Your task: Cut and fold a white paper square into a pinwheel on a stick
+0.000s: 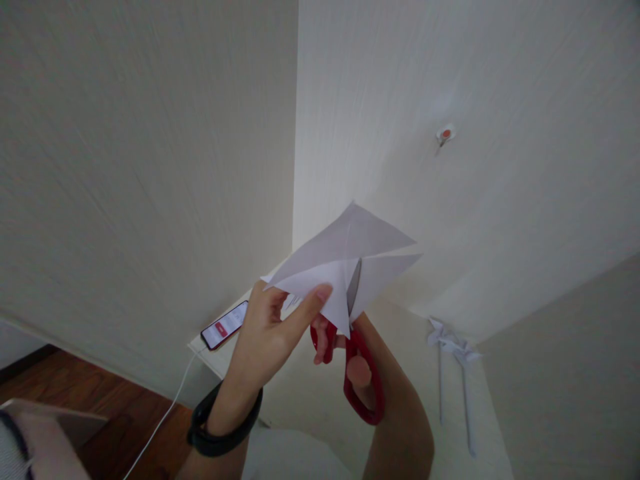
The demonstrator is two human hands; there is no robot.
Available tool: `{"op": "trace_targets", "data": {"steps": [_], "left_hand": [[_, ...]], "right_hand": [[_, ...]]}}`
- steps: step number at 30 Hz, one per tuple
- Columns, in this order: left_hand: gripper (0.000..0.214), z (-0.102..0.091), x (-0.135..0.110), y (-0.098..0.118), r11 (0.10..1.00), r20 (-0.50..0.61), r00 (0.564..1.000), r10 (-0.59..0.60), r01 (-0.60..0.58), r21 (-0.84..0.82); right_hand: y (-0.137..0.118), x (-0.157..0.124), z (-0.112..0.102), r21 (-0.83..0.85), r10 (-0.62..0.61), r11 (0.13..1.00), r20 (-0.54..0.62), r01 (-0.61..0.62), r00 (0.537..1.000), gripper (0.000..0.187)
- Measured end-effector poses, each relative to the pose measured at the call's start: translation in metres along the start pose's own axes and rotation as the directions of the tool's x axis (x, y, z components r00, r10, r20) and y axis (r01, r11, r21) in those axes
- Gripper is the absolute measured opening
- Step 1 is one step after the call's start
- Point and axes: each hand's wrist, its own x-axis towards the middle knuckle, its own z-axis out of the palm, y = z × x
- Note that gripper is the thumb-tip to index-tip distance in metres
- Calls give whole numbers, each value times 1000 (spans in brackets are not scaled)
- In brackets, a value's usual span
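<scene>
My left hand (270, 333) pinches a folded white sheet of paper (350, 257) by its lower left edge and holds it up in front of the wall corner. My right hand (380, 380) grips red-handled scissors (357, 363), fingers through the loops. The metal blade points upward and sits in a cut at the middle of the paper's lower edge. A black band circles my left wrist.
A white table (300, 393) stands in the wall corner. On it lie a phone (225, 325) with a lit screen and white cable at the left, and white paper pinwheels on sticks (453, 350) at the right. Brown wood floor shows at lower left.
</scene>
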Motion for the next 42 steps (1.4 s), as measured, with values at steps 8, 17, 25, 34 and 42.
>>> {"op": "trace_targets", "data": {"steps": [8,17,25,34,42], "left_hand": [[36,0,-1,-2,999,-11,999,32,-31,29],[38,1,-1,1,999,53,999,-8,10,-51],[37,1,-1,-2,999,-31,999,35,-34,23],[35,1,-2,0,998,-40,999,14,-12,67],[32,1,-3,0,992,-65,998,1,7,126]], "right_hand": [[0,0,-1,89,-6,996,-64,12,998,81],[0,-3,-2,86,42,996,-69,-36,997,74],[-3,-3,-2,80,47,996,-79,-41,996,59],[-2,-3,-2,57,65,997,-80,-60,995,65],[-2,-3,-2,73,49,996,-81,-43,996,70]]}}
